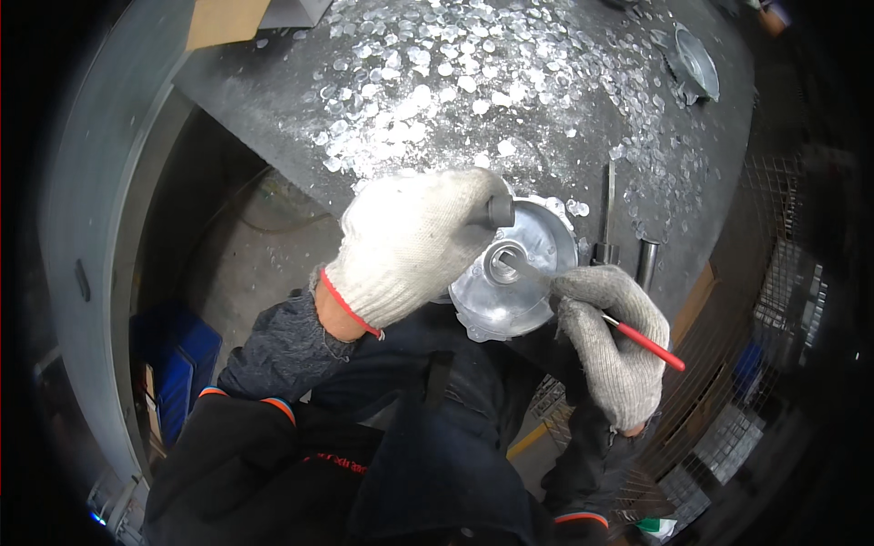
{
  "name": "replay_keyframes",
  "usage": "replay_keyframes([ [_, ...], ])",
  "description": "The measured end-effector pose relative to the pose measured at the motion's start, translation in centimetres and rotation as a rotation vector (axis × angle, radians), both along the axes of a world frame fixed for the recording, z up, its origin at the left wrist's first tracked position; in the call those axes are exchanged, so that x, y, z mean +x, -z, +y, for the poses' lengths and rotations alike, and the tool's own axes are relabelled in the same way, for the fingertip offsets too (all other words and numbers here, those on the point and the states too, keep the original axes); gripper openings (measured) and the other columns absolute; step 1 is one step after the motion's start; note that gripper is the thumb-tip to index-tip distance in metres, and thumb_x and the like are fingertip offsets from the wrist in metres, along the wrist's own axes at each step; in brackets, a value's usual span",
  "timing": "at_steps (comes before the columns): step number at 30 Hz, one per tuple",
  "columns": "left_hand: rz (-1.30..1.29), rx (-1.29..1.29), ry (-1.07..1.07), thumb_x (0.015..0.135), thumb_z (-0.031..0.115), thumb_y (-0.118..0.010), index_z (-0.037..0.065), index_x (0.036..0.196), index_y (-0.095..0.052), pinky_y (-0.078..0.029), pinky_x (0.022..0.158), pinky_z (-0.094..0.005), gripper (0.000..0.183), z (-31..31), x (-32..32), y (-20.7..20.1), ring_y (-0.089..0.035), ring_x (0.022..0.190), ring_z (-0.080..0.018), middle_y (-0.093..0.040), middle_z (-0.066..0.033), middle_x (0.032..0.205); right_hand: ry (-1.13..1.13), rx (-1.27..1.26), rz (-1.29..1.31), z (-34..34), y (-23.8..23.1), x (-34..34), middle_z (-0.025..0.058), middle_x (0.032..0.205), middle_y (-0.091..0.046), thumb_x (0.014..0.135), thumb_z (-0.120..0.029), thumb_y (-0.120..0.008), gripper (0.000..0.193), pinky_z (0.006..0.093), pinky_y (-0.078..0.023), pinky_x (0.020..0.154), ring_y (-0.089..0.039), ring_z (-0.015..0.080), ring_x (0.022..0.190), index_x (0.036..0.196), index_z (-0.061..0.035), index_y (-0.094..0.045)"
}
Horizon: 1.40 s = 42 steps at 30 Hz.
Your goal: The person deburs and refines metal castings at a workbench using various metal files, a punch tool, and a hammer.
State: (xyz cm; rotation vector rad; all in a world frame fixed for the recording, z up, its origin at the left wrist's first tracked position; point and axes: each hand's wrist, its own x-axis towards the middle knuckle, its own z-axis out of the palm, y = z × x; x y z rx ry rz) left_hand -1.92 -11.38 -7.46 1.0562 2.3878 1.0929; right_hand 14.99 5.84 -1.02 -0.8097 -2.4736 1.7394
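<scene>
A round, shiny metal casting (pixel 544 305) with a ragged rim and a raised hub in its middle rests at the table's near edge, in front of me. My left hand (pixel 414 241), in a white knit glove with a red cuff edge, is closed around a dark cylindrical piece (pixel 500 211) over the casting's upper left; most of that piece is hidden by the fingers. In a greyish glove, my right hand (pixel 619 341) grips a slim red-handled tool (pixel 646 346). The tool's flat metal end points into the hub's opening; whether it touches cannot be told.
Many small shiny metal flakes (pixel 437 82) lie over the dark table (pixel 264 100). Right of the casting are a metal rod with a dark socket-like end (pixel 607 214) and a dark cylinder (pixel 647 262). Another casting (pixel 696 64) lies far right. Blue bins (pixel 187 355) stand low left.
</scene>
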Motion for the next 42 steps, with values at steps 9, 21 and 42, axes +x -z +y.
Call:
replay_keyframes([
  [9,0.005,0.004,0.039,0.084,0.008,-0.079,0.013,0.112,-0.074,-0.061,0.078,-0.0377,0.029,-0.2,-0.3,0.4,-0.078,0.088,-0.0272,-0.08,-0.0016,0.094,-0.018,-0.146,-0.05,0.3,0.3,-0.9,0.0127,0.112,-0.074,0.096,-0.001,-0.067,0.023,0.0353,-0.058,0.092,-0.071,0.0181,0.102,0.118,0.0041,-0.072],
  [21,0.027,0.013,0.034,0.083,0.01,-0.081,0.013,0.111,-0.074,-0.061,0.075,-0.0373,0.028,0.0,-0.3,0.4,-0.078,0.084,-0.0269,-0.08,-0.0017,0.091,-0.19,-0.091,0.009,1.6,1.2,-2.0,0.0115,0.107,-0.075,0.095,0.001,-0.067,0.019,0.0354,-0.057,0.09,-0.071,0.019,0.098,0.113,0.0023,-0.074],
  [42,-0.02,-0.016,0.024,0.084,0.009,-0.079,0.012,0.11,-0.075,-0.061,0.078,-0.0364,0.027,0.0,0.0,0.1,-0.078,0.087,-0.0261,-0.08,-0.0028,0.094,0.395,-0.015,0.048,-3.3,3.0,1.1,0.0032,0.086,-0.071,0.102,-0.012,-0.071,0.017,0.0222,-0.047,0.058,-0.062,0.007,0.066,0.116,-0.0014,-0.071],
])
